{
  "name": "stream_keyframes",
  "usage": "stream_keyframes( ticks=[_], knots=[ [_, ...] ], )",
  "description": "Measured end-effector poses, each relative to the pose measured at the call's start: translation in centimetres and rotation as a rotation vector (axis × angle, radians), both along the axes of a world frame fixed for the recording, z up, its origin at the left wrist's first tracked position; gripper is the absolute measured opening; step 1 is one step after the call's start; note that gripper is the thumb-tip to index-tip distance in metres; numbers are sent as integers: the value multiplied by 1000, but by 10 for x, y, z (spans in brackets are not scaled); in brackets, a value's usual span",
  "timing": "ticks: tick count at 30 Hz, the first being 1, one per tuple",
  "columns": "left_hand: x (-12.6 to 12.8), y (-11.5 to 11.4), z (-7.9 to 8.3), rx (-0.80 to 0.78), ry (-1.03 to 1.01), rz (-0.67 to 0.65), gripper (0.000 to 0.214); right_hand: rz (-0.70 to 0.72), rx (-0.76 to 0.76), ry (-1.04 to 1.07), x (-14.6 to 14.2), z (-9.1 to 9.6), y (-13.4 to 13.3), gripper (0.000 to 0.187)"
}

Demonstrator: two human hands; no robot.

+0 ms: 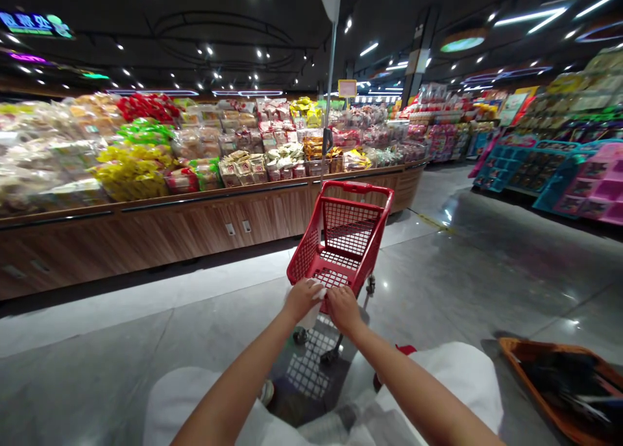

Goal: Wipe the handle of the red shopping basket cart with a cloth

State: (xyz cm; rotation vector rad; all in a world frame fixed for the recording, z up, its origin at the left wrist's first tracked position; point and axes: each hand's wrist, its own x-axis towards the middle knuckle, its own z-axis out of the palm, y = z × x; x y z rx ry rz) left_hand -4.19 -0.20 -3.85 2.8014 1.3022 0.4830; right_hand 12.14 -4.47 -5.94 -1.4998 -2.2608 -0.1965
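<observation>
A small red shopping cart [353, 248] with a lattice basket stands right in front of me, a thin pole rising at its far left. Both hands meet at the basket's near edge. My left hand [302, 301] is closed around a white cloth [318, 289], perhaps a tissue or wipe, which shows between the hands and hangs below the fingers. My right hand [343, 308] rests beside it, its fingers bent over the red rim. Whether the right fingers also pinch the cloth cannot be made out.
A long wooden display counter [195, 222] piled with bagged snacks [136, 167] runs behind the cart. At the lower right lies an orange basket [516, 361] holding dark items. Blue and pink display racks [530, 167] stand farther right. Grey floor [467, 271] surrounds the cart.
</observation>
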Motion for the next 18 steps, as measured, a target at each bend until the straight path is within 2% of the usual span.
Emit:
stream_keyframes(
  ticks=[3, 5, 7, 9, 14, 16, 18],
  knots=[
    [-11, 13, 9, 11, 81, -100, 24, 92, 30, -33, 36, -7, -2, 21],
    [-24, 21, 14, 31, 79, -131, 26, 99, 40, -30, 58, -8, -2, 22],
    [-26, 22, 14, 41, 39, -145, 29, 78, 35, -23, 71, -8, -3, 22],
    [-8, 15, 8, 33, -2, -145, 31, 58, 22, -19, 73, -9, -3, 26],
    [71, -13, -6, -19, -3, -4, 28, 57, 24, 21, 61, -16, 0, 41],
    [76, -14, -3, -14, 44, 9, 26, 67, 5, 26, 62, -17, 2, 42],
    [57, -6, 2, -8, 99, -21, 25, 94, -18, 19, 67, -16, 1, 43]
  ],
)
